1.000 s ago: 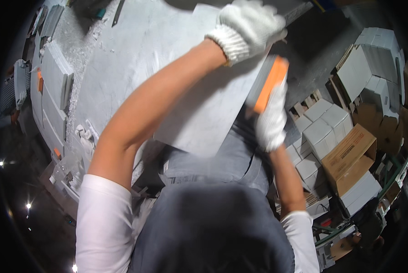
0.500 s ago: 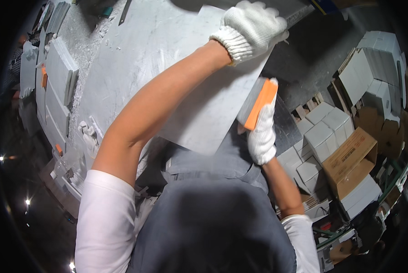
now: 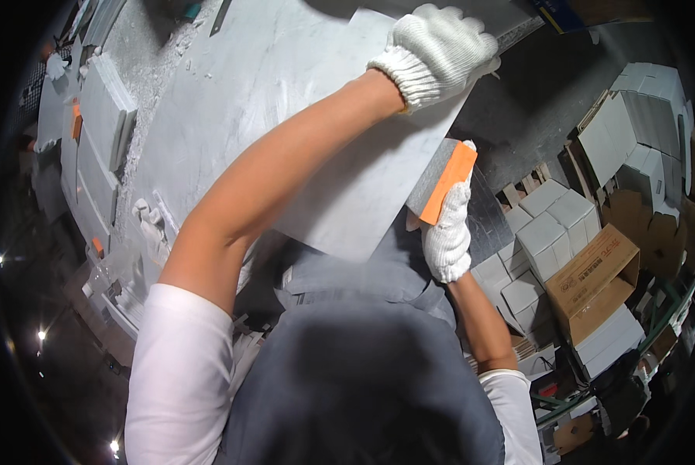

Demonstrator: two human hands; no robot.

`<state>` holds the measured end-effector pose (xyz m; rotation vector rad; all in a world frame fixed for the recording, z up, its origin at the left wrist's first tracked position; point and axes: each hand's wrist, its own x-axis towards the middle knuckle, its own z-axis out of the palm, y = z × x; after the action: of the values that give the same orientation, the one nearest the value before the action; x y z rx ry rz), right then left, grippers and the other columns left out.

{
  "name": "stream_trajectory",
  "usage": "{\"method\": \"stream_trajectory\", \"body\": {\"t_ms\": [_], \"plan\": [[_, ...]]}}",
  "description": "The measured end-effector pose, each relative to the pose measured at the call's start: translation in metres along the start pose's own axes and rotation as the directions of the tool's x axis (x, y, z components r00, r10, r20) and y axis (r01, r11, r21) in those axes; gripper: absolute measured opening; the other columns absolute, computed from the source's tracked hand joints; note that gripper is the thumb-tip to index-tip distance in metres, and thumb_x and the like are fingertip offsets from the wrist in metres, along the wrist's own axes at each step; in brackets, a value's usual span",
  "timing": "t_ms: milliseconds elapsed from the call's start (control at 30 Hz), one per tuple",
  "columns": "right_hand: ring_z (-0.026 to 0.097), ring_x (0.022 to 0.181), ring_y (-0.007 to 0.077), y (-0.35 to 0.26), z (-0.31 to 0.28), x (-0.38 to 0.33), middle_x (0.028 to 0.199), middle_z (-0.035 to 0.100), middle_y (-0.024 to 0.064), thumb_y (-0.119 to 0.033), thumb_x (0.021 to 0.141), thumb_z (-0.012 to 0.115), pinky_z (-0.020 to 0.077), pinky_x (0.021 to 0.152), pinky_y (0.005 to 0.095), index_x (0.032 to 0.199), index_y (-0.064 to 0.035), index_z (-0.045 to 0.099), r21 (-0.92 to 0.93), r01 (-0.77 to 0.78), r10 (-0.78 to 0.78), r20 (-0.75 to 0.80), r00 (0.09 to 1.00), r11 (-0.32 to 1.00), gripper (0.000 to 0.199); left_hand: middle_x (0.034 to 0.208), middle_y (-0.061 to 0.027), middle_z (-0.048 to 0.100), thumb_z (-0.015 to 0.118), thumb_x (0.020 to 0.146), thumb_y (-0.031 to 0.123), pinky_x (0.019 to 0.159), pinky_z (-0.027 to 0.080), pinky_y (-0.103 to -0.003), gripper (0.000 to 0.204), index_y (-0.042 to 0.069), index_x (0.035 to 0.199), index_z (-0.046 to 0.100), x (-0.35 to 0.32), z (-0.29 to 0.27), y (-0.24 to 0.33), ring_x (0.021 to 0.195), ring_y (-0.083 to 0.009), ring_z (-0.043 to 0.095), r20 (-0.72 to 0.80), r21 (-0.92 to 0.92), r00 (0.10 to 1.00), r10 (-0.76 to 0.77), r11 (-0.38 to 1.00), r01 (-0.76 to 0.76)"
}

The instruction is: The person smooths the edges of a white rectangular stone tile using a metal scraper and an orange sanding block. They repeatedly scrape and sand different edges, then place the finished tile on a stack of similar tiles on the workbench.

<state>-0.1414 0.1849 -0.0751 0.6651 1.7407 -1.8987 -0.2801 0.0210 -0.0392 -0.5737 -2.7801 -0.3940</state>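
Observation:
A pale, grey-veined marble slab lies in front of me, its near corner reaching my waist. My left hand, in a white knit glove, is closed over the slab's far right edge, with its thumb side partly hidden. In my gloved right hand is an orange-backed sanding block with a grey face. The block is tilted along the slab's right edge, its grey face toward the stone. Whether they touch all along cannot be made out.
White cartons and an open brown cardboard box stand at the right, near a wooden pallet. Stacked slabs lean at the left, beside a strip of pale debris. A ruler-like strip lies at the top.
The sanding block, blurred before, is sharp now and sits slightly lower, with more of its grey face showing. My left hand stays on the slab edge; the whole view has shifted a little.

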Motion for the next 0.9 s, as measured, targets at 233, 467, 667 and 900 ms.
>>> {"method": "stream_trajectory", "body": {"t_ms": [233, 467, 667, 900], "plan": [[0.058, 0.073, 0.0143, -0.018, 0.0, -0.002, 0.092, 0.058, 0.0029, -0.068, 0.103, 0.028, 0.0487, 0.071, 0.0291, 0.119, -0.0096, 0.049, 0.12, 0.074, -0.097, 0.195, 0.976, 0.99, 0.064, 0.086, -0.0135, 0.065, 0.061, 0.09, 0.03, 0.074, 0.05, -0.047, 0.021, 0.01, 0.086, 0.067, -0.003, 0.0, -0.001, 0.085, -0.0328, 0.064, -0.015, -0.054, 0.999, -0.03, 0.998, 0.03], [0.059, 0.088, 0.0147, -0.022, 0.009, -0.013, 0.127, 0.055, 0.0057, -0.066, 0.103, 0.031, 0.0507, 0.079, 0.0277, 0.152, -0.012, 0.031, 0.262, -0.048, 0.01, 0.145, 0.989, 0.964, 0.073, 0.085, -0.0125, 0.064, 0.063, 0.089, 0.03, 0.073, 0.05, -0.046, 0.02, 0.01, 0.086, 0.066, -0.005, -0.002, -0.001, 0.083, -0.0325, 0.063, -0.063, -0.08, 0.998, 0.002, 0.997, -0.007], [0.061, 0.087, 0.0112, 0.001, -0.008, -0.004, 0.118, 0.061, 0.005, -0.046, 0.106, 0.033, 0.049, 0.073, 0.0211, 0.144, -0.009, 0.043, -0.176, 0.028, -0.016, 0.069, 0.997, 0.984, 0.054, 0.087, -0.0139, 0.065, 0.061, 0.09, 0.03, 0.074, 0.05, -0.047, 0.021, 0.01, 0.088, 0.066, -0.005, -0.003, 0.0, 0.084, -0.0331, 0.064, -0.018, -0.096, 0.999, -0.029, 0.995, 0.028], [0.061, 0.075, 0.0168, 0.004, -0.005, -0.012, 0.11, 0.06, 0.0096, -0.066, 0.103, 0.028, 0.0534, 0.07, 0.0301, 0.133, -0.0114, 0.048, -0.167, -0.161, 0.148, -0.087, 0.985, 0.973, 0.065, 0.086, -0.0134, 0.065, 0.062, 0.09, 0.032, 0.074, 0.049, -0.046, 0.022, 0.011, 0.087, 0.066, -0.004, -0.004, 0.001, 0.083, -0.0321, 0.064, 0.009, -0.072, 0.999, -0.05, 0.996, 0.05]]}}
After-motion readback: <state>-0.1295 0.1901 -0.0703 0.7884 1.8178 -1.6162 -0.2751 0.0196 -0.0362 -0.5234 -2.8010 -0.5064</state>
